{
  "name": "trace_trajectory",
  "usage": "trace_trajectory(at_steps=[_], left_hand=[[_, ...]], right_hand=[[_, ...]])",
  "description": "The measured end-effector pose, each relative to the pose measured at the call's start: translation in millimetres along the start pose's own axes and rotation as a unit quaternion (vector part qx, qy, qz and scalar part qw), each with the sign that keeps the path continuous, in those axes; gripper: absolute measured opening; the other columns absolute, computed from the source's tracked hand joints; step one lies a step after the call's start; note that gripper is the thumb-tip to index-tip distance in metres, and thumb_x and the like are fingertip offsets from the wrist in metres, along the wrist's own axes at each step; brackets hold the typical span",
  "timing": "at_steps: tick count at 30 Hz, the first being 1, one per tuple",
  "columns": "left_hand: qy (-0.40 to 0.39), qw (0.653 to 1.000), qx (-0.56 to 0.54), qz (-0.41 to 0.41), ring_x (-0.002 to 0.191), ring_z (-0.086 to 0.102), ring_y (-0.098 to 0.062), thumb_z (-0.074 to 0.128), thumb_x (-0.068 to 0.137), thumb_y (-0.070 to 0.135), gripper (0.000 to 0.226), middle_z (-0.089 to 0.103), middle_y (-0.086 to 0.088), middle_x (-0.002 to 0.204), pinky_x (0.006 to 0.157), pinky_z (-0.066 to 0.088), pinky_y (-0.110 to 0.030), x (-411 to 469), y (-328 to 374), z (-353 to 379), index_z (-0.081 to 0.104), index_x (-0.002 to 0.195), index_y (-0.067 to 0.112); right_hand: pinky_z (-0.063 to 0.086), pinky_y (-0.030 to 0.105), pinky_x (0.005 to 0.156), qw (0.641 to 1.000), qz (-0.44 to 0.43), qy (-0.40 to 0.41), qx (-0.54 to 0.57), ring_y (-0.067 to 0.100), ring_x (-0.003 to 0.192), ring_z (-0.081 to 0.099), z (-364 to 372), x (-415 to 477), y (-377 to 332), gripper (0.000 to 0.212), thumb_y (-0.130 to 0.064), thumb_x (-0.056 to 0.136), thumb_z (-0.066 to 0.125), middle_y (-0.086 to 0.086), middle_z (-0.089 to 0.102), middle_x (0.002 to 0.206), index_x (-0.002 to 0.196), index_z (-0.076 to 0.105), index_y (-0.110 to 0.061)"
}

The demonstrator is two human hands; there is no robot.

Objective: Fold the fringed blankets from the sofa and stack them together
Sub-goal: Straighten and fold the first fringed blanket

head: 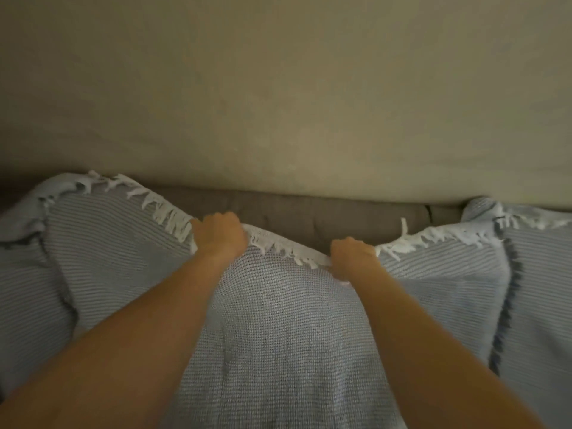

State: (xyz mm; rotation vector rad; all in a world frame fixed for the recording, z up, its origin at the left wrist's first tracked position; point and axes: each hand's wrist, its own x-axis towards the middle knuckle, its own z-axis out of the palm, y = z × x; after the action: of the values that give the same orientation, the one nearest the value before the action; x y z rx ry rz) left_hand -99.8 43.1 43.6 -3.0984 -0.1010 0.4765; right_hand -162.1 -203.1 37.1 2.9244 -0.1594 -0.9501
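Observation:
A pale blue-grey woven blanket point(278, 320) with a white fringe point(281, 247) along its top edge hangs over the sofa back and fills the lower half of the view. My left hand point(219, 235) grips that fringed edge near the middle. My right hand point(351, 253) grips the same edge a little to the right and lower. Between the two hands the edge sags slightly. More blue-grey fringed blanket cloth point(541, 274) lies at the far right, with a dark seam running down it; whether it is a separate blanket I cannot tell.
The brown-grey top of the sofa back point(325, 212) shows behind the blanket edge. A plain beige wall point(278, 88) fills the upper half of the view. Bunched blanket cloth point(24, 218) lies at the far left.

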Motion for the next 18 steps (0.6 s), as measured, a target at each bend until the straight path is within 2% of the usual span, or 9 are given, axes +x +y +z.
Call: trace_trajectory(at_steps=[2, 4, 5, 7, 10, 12, 14, 15, 18], left_hand=[[0.007, 0.998, -0.056, 0.006, 0.098, 0.067, -0.032, 0.062, 0.095, 0.035, 0.033, 0.070, -0.009, 0.097, 0.098, 0.047, -0.044, -23, -2, -20, 0.049, 0.070, 0.019], [0.021, 0.995, -0.099, 0.022, 0.082, 0.063, -0.032, 0.064, 0.095, 0.032, 0.034, 0.063, -0.008, 0.083, 0.078, 0.050, -0.037, -49, -5, -38, 0.048, 0.069, 0.017], [0.028, 0.992, -0.119, 0.039, 0.076, 0.060, -0.031, 0.066, 0.094, 0.029, 0.033, 0.058, -0.007, 0.077, 0.069, 0.047, -0.035, -60, -6, -46, 0.050, 0.068, 0.015], [0.033, 0.982, -0.159, 0.095, 0.068, 0.058, -0.030, 0.069, 0.088, 0.021, 0.033, 0.052, -0.005, 0.064, 0.056, 0.038, -0.031, -89, -10, -59, 0.049, 0.062, 0.012], [0.051, 0.962, -0.225, 0.147, 0.055, 0.050, -0.024, 0.069, 0.081, 0.017, 0.038, 0.049, -0.003, 0.054, 0.049, 0.030, -0.030, -125, -22, -68, 0.042, 0.054, 0.015], [0.050, 0.953, -0.269, 0.131, 0.054, 0.052, -0.022, 0.068, 0.085, 0.025, 0.038, 0.054, -0.003, 0.056, 0.051, 0.037, -0.033, -152, -34, -69, 0.045, 0.056, 0.015], [0.051, 0.943, -0.309, 0.108, 0.059, 0.059, -0.022, 0.066, 0.091, 0.033, 0.037, 0.061, -0.004, 0.063, 0.055, 0.043, -0.035, -177, -47, -69, 0.052, 0.063, 0.013], [0.053, 0.938, -0.327, 0.101, 0.062, 0.059, -0.023, 0.065, 0.094, 0.036, 0.038, 0.062, -0.004, 0.066, 0.056, 0.043, -0.036, -187, -53, -68, 0.053, 0.066, 0.013], [0.046, 0.927, -0.362, 0.090, 0.067, 0.059, -0.023, 0.060, 0.102, 0.035, 0.034, 0.061, -0.002, 0.072, 0.055, 0.036, -0.033, -214, -68, -63, 0.055, 0.073, 0.016]], right_hand=[[0.050, 0.037, 0.081, 1.000, -0.001, -0.016, 0.008, 0.028, 0.109, 0.067, 9, -27, 12, 0.026, -0.019, 0.102, 0.058, 0.008, 0.068, 0.121, 0.125, 0.065, -0.012], [0.049, 0.042, 0.096, 1.000, 0.000, -0.019, 0.005, 0.028, 0.115, 0.065, 16, -58, 17, 0.027, -0.024, 0.105, 0.053, 0.009, 0.067, 0.126, 0.127, 0.063, -0.013], [0.043, 0.045, 0.106, 1.000, -0.001, -0.002, -0.018, 0.028, 0.121, 0.061, 18, -71, 17, 0.027, -0.026, 0.105, 0.052, 0.008, 0.066, 0.129, 0.128, 0.063, -0.016], [0.032, 0.047, 0.114, 0.995, -0.010, 0.063, -0.077, 0.028, 0.129, 0.053, 15, -103, 12, 0.027, -0.026, 0.103, 0.053, 0.005, 0.066, 0.129, 0.127, 0.063, -0.021], [0.030, 0.044, 0.111, 0.980, -0.047, 0.177, -0.083, 0.027, 0.126, 0.052, 1, -147, -3, 0.022, -0.026, 0.099, 0.056, 0.003, 0.069, 0.121, 0.119, 0.066, -0.022], [0.037, 0.043, 0.103, 0.972, -0.078, 0.218, -0.031, 0.031, 0.117, 0.058, -4, -179, -15, 0.021, -0.026, 0.099, 0.056, 0.007, 0.071, 0.114, 0.117, 0.064, -0.019], [0.044, 0.041, 0.077, 0.957, -0.109, 0.245, 0.113, 0.040, 0.097, 0.064, -3, -206, -27, 0.015, -0.021, 0.099, 0.053, 0.015, 0.070, 0.103, 0.110, 0.060, -0.013], [0.042, 0.039, 0.066, 0.940, -0.124, 0.260, 0.183, 0.041, 0.084, 0.064, 0, -217, -33, 0.009, -0.020, 0.098, 0.053, 0.016, 0.068, 0.092, 0.101, 0.057, -0.012], [0.035, 0.039, 0.048, 0.883, -0.151, 0.320, 0.310, 0.026, 0.053, 0.049, 8, -250, -54, 0.027, -0.025, 0.097, 0.055, 0.001, 0.051, 0.059, 0.073, 0.044, -0.019]])
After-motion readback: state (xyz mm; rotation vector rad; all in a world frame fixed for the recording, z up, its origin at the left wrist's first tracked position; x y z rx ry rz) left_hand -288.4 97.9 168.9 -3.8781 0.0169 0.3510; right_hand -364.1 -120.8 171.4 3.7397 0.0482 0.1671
